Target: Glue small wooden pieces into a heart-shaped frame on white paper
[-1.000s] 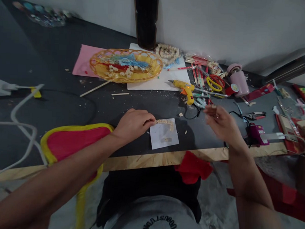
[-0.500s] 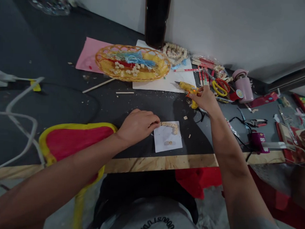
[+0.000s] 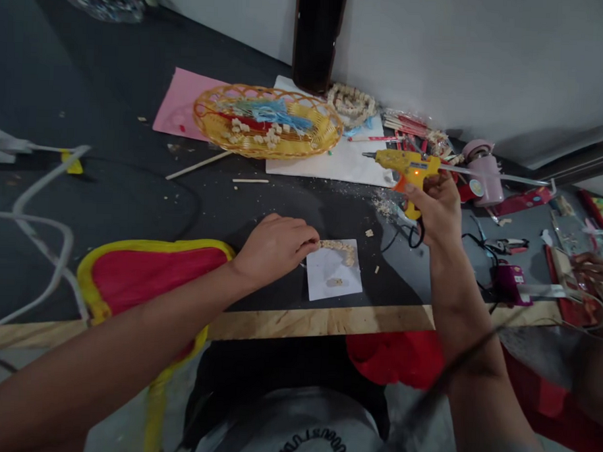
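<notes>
The right hand has lifted the glue gun off the bench, fist closed round its grip. The left hand still pinches the bead strip on the paper near the front edge; gluing looks imminent.

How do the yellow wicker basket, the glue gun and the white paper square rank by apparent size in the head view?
1. Yellow wicker basket, clearly largest.
2. Glue gun, held raised in the right hand, and white paper square: alike; the gun's nearness leaves it unsure.

Both forearms are bare, with no sleeves showing. A grey shirt with black printed lettering covers the chest. Black fabric lies over the lap.
</notes>
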Tool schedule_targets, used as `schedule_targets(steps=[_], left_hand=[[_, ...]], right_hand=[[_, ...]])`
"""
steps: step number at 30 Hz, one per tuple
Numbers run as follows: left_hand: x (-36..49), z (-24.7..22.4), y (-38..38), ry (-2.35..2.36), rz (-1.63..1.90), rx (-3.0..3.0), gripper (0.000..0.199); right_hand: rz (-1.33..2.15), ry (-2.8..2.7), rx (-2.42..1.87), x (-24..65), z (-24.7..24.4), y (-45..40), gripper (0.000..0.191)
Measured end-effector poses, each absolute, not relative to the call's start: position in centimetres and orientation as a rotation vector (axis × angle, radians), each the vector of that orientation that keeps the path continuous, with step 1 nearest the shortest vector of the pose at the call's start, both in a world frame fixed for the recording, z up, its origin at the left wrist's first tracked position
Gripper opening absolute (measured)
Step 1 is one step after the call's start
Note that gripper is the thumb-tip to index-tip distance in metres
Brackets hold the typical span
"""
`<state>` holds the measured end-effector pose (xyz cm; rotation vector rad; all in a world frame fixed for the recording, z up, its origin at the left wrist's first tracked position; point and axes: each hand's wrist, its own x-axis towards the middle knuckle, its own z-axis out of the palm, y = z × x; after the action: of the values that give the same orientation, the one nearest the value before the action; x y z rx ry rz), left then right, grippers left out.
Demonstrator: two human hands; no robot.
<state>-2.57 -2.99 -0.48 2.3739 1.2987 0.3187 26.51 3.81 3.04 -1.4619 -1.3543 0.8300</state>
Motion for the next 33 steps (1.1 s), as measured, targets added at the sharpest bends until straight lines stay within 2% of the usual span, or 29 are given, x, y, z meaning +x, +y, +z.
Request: schedule_targets(steps=[7, 14, 20, 23, 33], left_hand=[[-2.5, -0.4, -3.0, 1.323, 0.249, 2.374, 0.019], [-2.6, -0.5, -2.8, 1.308, 0.284, 2.364, 0.019], [-2.7, -0.2, -2.6, 1.316, 0.255, 2.317, 0.015], [-2.8, 0.1, -2.6, 1.32, 0.289, 2.275, 0.017], [-3.3, 1.2, -2.9, 1.355, 0.613, 1.879, 0.025]], right_hand=[[1.283, -1.212, -1.502, 26.2, 3.6, -2.8, 0.034], [1.313, -1.476, -1.378, 25.9, 1.9, -5.9, 0.033], [1.303, -1.531, -1.314, 25.4, 2.1, -6.1, 0.039], [1.347, -1.569, -1.236, 25.2, 2.2, -6.1, 0.036], [1.465, -1.654, -1.15, 24.5, 2.0, -6.6, 0.035]])
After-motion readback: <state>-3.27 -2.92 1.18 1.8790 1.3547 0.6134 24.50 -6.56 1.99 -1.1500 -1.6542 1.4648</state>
